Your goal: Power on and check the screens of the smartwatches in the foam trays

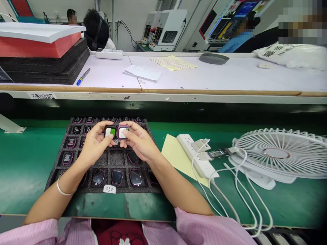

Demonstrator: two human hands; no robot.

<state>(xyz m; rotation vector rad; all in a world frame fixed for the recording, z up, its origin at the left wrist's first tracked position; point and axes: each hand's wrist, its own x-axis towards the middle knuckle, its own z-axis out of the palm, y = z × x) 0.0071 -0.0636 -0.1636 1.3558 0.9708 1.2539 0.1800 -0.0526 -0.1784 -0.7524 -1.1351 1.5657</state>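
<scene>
My left hand (95,143) pinches a small dark watch body with a green-and-white screen (110,131). Beside it, my right hand (138,141) grips a purple-framed watch body with a lit screen (122,132). Both hands hover over a black foam tray (116,158) on the green mat, side by side and almost touching. The tray's pockets hold several more watch bodies, some purple-edged, screens dark. A white label reading 030 (109,189) sticks to the tray's near edge.
A yellow sheet (176,156), a white power strip (196,153) with white cables and a white desk fan (278,153) lie to the right. A raised shelf behind holds foam pads (43,58), a blue pen (83,76) and papers. Other people sit beyond.
</scene>
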